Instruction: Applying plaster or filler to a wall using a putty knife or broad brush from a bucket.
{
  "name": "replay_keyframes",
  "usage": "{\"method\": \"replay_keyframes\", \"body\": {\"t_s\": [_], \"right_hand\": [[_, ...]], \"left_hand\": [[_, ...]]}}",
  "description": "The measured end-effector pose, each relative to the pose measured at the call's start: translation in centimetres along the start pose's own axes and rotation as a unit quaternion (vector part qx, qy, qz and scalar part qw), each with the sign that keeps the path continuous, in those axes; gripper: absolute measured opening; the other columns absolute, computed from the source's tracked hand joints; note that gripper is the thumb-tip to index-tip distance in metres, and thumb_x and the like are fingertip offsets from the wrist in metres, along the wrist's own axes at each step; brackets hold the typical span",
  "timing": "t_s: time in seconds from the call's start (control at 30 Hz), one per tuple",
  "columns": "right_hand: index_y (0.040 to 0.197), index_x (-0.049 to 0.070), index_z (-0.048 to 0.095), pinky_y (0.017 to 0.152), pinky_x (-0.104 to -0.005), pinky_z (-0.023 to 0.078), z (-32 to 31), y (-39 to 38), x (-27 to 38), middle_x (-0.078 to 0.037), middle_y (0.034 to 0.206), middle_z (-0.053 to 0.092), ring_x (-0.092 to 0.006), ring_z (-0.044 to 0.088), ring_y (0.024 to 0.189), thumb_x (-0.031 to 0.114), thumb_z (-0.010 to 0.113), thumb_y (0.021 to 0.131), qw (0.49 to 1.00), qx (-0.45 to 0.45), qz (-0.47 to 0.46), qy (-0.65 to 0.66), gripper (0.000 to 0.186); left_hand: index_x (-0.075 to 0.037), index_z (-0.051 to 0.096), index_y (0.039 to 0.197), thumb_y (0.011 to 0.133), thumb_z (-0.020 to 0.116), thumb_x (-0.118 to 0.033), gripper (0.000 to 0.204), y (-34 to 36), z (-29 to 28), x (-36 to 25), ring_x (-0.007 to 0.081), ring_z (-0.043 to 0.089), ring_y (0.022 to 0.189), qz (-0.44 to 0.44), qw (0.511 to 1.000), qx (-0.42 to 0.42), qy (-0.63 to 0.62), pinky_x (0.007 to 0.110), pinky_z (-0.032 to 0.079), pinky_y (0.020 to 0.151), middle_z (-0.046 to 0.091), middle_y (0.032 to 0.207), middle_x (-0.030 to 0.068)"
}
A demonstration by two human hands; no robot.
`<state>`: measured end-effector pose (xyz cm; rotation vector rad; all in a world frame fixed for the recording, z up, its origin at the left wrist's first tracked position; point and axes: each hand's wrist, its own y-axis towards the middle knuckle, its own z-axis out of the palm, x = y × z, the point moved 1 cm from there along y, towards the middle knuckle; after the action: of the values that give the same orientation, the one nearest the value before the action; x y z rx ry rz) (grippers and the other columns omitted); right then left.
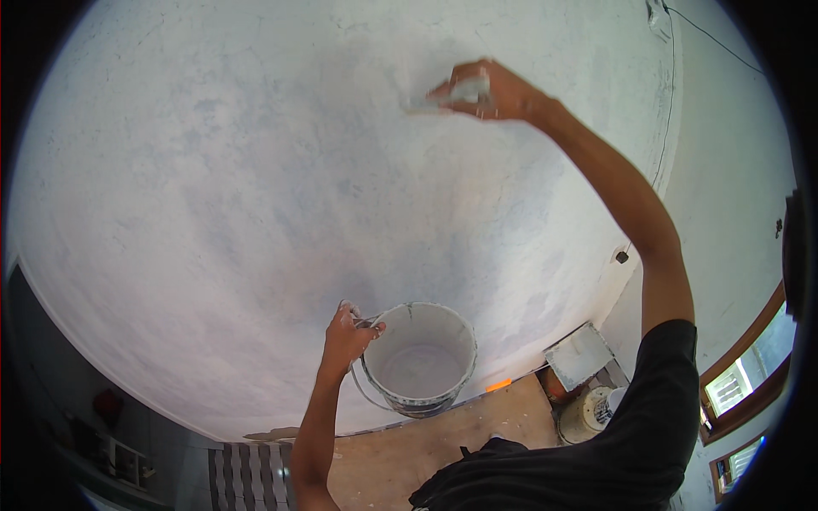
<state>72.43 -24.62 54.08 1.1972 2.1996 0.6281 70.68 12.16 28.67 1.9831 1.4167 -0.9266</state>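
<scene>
My right hand (490,89) is raised high against the wall (256,170), its fingers closed round a pale, flat-edged hand tool (423,106). Motion blur hides whether this is a brush or a scraper; its edge is at or near the wall. Lower down, my left hand (348,337) grips the left rim of a whitish bucket (422,400), thumb over the inside. White smears mark its fingers. Pale liquid (417,370) covers the bucket's bottom, and a wire handle hangs on its left side. The wall's coating is patchy, white with bluish-grey areas.
A tan board (375,468) lies below the bucket. At the right stand a stained pail (584,416) and a pale flat panel (579,356). An orange strip (498,385) lies by the wall's foot. A cable (673,94) runs down the corner; a wood-framed window (745,362) is at the far right.
</scene>
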Motion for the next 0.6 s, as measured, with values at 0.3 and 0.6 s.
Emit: {"method": "replay_keyframes", "body": {"t_s": [0.3, 0.6], "right_hand": [[0.118, 0.008, 0.066, 0.095, -0.0388, 0.047, -11.5, 8.3, -1.2, -0.013, 0.115, 0.068, -0.0292, 0.061, 0.107, 0.020, 0.068, 0.086, 0.981, -0.054, 0.136, -0.128, 0.034], [0.121, 0.011, 0.065, 0.097, -0.0403, 0.047, -6.5, 5.0, -6.9, -0.009, 0.126, 0.064, -0.0279, 0.061, 0.112, 0.021, 0.068, 0.087, 0.953, -0.262, -0.060, -0.143, 0.036]], "left_hand": [[-0.002, 0.048, 0.090, 0.066, 0.081, -0.019, 0.045, -0.7, -0.7, -1.5, 0.0232, 0.055, 0.068, -0.036, 0.999, -0.013, 0.028, 0.034, 0.047, 0.067, 0.058, 0.075, 0.0113], [-0.001, 0.048, 0.090, 0.067, 0.081, -0.021, 0.045, -1.0, -0.4, -1.1, 0.0269, 0.058, 0.071, -0.015, 0.999, -0.024, 0.037, 0.035, 0.048, 0.070, 0.060, 0.078, 0.0137]]}}
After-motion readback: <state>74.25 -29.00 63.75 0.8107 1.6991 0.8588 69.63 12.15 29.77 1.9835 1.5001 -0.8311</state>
